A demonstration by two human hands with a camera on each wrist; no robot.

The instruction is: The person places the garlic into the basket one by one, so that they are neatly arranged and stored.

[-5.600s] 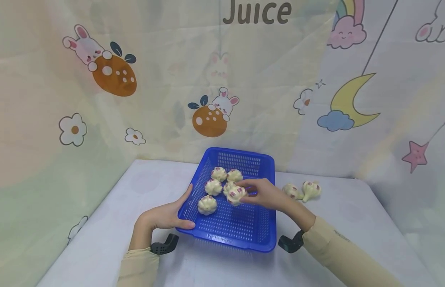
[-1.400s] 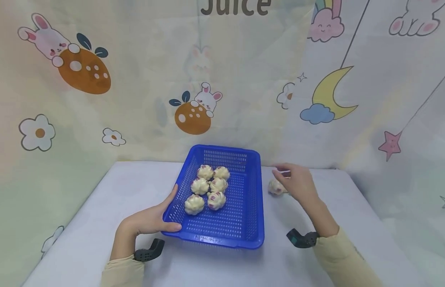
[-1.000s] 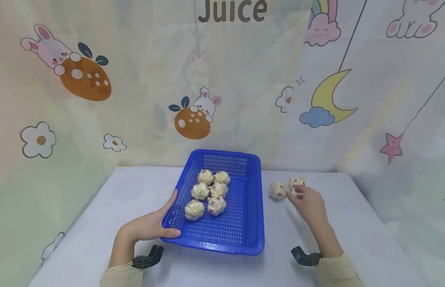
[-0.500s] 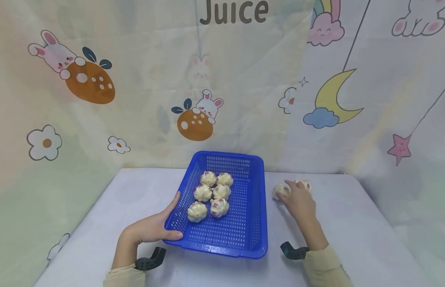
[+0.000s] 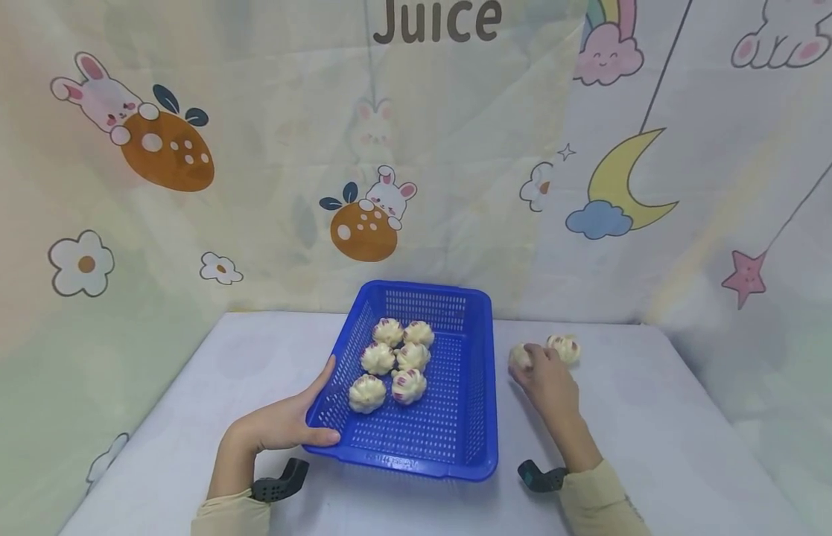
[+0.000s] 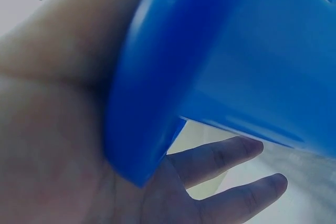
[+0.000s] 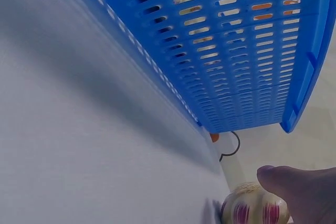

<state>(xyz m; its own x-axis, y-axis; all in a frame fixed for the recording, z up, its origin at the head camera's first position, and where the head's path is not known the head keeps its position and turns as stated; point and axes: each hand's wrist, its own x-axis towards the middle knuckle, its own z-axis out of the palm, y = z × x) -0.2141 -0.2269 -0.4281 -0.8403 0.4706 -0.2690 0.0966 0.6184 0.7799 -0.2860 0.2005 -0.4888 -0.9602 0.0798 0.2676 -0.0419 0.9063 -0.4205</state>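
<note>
My left hand (image 5: 281, 426) grips the near left corner of a blue plastic basket (image 5: 402, 466), its thumb over the front rim. In the left wrist view, two fingers (image 6: 247, 198) stretch out under the basket corner. Several cream garlic bulbs (image 5: 378, 359) with purple streaks lie in the basket's left half. To the right of it, my right hand (image 5: 553, 383) holds a garlic bulb (image 5: 520, 359) on the table, partly hidden by the fingers. The right wrist view shows the thumb against this bulb (image 7: 254, 208). Another garlic bulb (image 5: 564, 348) lies just behind the hand.
A white table (image 5: 643, 424) carries everything and meets a printed cloth backdrop (image 5: 456, 164) at the rear. More cloth hangs at both sides. The basket's perforated wall (image 7: 236, 66) rises beside the right hand. A dark wrist device (image 5: 281, 482) sits on each arm.
A sixth bulb, carried by my right hand earliest on, now lies in the basket. The right hand then reached to the far bulb on the table and moved left onto the nearer one. The left hand stays.
</note>
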